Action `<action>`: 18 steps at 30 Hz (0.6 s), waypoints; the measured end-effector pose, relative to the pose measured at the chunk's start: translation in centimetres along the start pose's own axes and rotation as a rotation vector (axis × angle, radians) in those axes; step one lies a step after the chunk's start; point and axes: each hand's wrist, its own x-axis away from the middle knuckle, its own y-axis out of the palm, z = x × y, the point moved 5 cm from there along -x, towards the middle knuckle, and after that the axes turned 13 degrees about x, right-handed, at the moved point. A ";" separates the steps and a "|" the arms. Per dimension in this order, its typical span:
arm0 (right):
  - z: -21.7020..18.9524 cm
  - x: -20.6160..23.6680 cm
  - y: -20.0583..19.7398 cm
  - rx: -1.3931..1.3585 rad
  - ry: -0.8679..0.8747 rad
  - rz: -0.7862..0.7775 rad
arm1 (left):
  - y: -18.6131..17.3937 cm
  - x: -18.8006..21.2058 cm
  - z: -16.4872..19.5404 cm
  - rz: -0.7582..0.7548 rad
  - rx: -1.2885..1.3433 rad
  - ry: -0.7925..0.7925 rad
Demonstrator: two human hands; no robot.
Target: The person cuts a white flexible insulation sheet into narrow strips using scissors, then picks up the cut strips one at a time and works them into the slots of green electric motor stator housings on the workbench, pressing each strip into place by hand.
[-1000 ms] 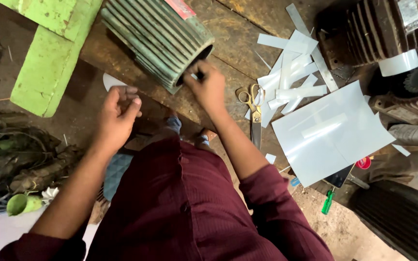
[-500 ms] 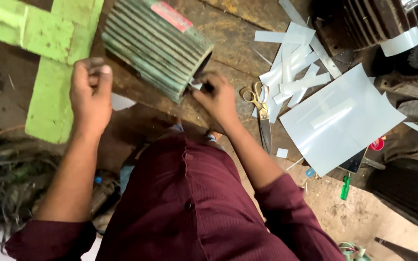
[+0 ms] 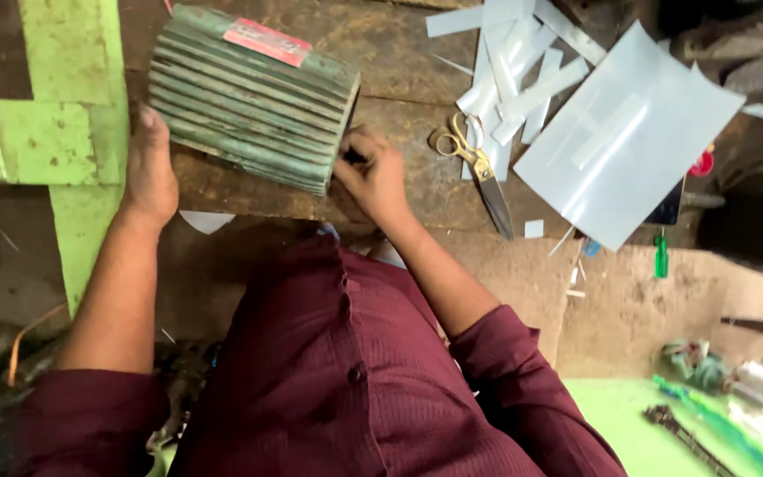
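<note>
On the worn wooden bench [image 3: 399,62], the left hand [image 3: 150,168] has come down from mid-air to lie flat and open against the end of the green ribbed motor housing [image 3: 249,102], steadying it, while the right hand [image 3: 373,172] stays pinched at its open mouth, the bore's contents hidden.

A ribbed motor casing [image 3: 249,97] lies on the workbench [image 3: 399,62]. To its right lie scissors [image 3: 479,163], then strips, perhaps paper [image 3: 514,66], then a sheet [image 3: 620,141].

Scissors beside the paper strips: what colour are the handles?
The scissors have brass-yellow handles and dark blades, clearest in the head view, lying just beyond the right hand.
</note>
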 end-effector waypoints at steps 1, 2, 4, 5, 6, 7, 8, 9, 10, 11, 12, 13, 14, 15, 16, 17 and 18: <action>-0.4 0.5 0.2 -0.015 -0.006 0.022 | -0.1 0.0 0.0 -0.043 0.044 0.050; -0.9 1.0 0.4 -0.027 -0.013 0.046 | -0.4 0.1 -0.1 -0.058 0.035 0.053; -2.0 1.8 0.9 -0.023 -0.019 0.100 | -1.1 -0.1 -0.3 -0.080 0.022 0.076; -2.7 2.1 1.3 -0.009 -0.014 0.125 | -1.5 -0.1 -0.4 -0.087 0.027 0.079; -3.3 2.4 1.7 -0.001 -0.005 0.146 | -2.1 0.0 -0.6 -0.092 0.028 0.074; -3.4 2.3 2.1 -0.023 0.033 0.115 | -2.5 0.1 -0.9 -0.099 0.030 0.065; -3.5 2.2 2.5 -0.045 0.066 0.086 | -2.8 0.2 -1.0 -0.104 0.038 0.091; -3.6 2.2 2.7 -0.071 0.099 0.058 | -3.2 0.4 -1.1 -0.109 0.044 0.118; -3.9 2.1 3.0 -0.084 0.071 0.008 | -3.5 0.6 -1.2 -0.117 0.052 0.141; -4.2 2.1 3.2 -0.091 0.041 -0.039 | -3.8 0.8 -1.5 -0.085 0.024 0.131; -4.4 2.1 3.2 -0.094 0.003 -0.082 | -4.0 0.9 -1.7 -0.051 -0.002 0.133; -4.4 2.1 3.2 -0.024 0.011 -0.104 | -4.4 0.9 -1.7 -0.016 -0.027 0.136; -4.4 2.2 3.1 0.044 0.025 -0.131 | -4.6 0.9 -1.8 0.010 -0.068 0.108; -4.4 2.2 3.1 0.110 0.042 -0.162 | -5.0 1.0 -1.9 0.037 -0.110 0.077; -4.5 2.2 2.7 0.132 0.054 -0.129 | -5.5 1.0 -1.7 0.067 -0.154 0.048; -4.4 1.9 2.1 0.156 0.059 -0.092 | -5.6 1.0 -1.1 0.033 -0.118 0.117; -4.4 1.2 1.4 0.179 0.059 -0.053 | -5.9 1.0 -0.2 0.001 -0.084 0.191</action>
